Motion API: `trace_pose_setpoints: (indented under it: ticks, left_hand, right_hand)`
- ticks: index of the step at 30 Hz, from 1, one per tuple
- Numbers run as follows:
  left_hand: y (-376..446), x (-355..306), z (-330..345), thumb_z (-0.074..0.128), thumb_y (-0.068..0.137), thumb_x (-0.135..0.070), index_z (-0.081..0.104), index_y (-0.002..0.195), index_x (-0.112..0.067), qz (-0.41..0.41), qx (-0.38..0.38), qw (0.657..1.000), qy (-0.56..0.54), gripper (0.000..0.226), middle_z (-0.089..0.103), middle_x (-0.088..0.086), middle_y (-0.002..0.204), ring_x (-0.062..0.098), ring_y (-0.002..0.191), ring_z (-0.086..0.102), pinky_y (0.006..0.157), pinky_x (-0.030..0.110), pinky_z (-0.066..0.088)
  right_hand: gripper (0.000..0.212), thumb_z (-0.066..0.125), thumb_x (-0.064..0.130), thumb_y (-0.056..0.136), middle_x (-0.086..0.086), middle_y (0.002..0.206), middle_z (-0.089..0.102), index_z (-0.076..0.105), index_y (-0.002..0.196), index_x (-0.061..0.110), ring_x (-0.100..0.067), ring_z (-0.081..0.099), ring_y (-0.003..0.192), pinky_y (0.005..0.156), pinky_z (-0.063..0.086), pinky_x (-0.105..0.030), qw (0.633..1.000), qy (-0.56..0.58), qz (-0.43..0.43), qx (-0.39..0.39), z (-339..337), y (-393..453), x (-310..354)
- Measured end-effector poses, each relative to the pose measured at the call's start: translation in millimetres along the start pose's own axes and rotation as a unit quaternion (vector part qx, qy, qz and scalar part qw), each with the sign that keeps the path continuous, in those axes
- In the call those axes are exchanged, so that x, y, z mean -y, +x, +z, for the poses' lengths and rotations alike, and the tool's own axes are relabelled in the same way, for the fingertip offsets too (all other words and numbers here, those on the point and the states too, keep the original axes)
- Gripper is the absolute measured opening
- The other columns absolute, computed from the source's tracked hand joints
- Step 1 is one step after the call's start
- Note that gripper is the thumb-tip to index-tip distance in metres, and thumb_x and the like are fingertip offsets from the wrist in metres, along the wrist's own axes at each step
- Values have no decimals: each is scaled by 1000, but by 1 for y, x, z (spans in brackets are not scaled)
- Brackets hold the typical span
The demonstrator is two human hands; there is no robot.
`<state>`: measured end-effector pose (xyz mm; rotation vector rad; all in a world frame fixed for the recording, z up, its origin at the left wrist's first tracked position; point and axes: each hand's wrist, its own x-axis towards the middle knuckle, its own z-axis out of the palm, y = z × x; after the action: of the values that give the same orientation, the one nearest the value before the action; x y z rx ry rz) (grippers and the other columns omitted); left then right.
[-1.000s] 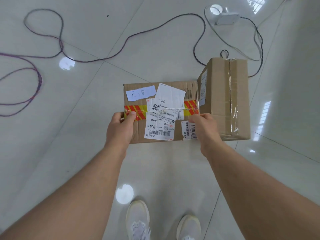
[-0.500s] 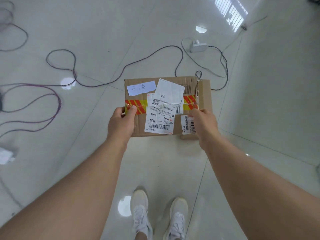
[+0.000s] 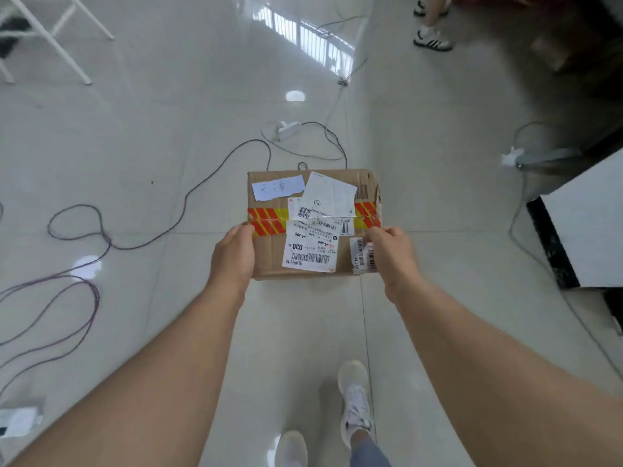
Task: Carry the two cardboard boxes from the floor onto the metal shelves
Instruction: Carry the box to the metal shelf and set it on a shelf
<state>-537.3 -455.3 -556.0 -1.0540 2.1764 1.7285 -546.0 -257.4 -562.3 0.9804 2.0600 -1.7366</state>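
I hold a flat cardboard box (image 3: 269, 261) in the air in front of me, above the white tiled floor. Its top carries red-and-yellow striped tape and several white shipping labels. My left hand (image 3: 234, 256) grips its left edge and my right hand (image 3: 392, 254) grips its right edge. The second cardboard box is out of sight, hidden behind or under the one I carry. No metal shelves are in view.
Dark cables (image 3: 188, 203) loop over the floor to the left and ahead, with a white power strip (image 3: 286, 129) beyond the box. A white block with a dark edge (image 3: 586, 227) stands at right. Another person's feet (image 3: 431, 38) are at the far top right. White frame legs (image 3: 50, 38) stand top left.
I have lifted the box off the floor and risen, stepping forward. The taller second box that stood to its right has dropped out of view, and more of the room shows.
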Motion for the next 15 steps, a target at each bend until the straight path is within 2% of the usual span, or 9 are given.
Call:
trace_pose_setpoints:
  ticks: [2, 7, 15]
  left_hand:
    - [-22, -9, 8, 46, 83, -35, 63, 91, -26, 22, 25, 999, 15, 21, 67, 4, 108, 26, 107, 61, 96, 47, 48]
    - [-82, -24, 34, 44, 82, -34, 60, 76, -26, 65, 84, 993, 53, 19, 65, 4, 103, 30, 108, 60, 95, 48, 47]
    - [-181, -31, 90, 43, 79, -38, 61, 74, -27, 102, 166, 976, 95, 22, 64, 4, 104, 30, 109, 59, 97, 52, 46]
  right_hand:
    - [4, 53, 16, 76, -11, 87, 62, 52, 79, 14, -27, 57, 78, 69, 46, -39, 999, 24, -4, -24, -24, -20, -1]
    - [13, 52, 13, 78, -6, 80, 58, 53, 90, 8, -22, 54, 69, 58, 40, -29, 994, 72, -4, -77, -91, -67, -11]
    - [19, 50, 16, 86, -8, 91, 61, 51, 103, 7, -14, 55, 69, 55, 41, -27, 982, 120, 3, -149, -198, -132, -39]
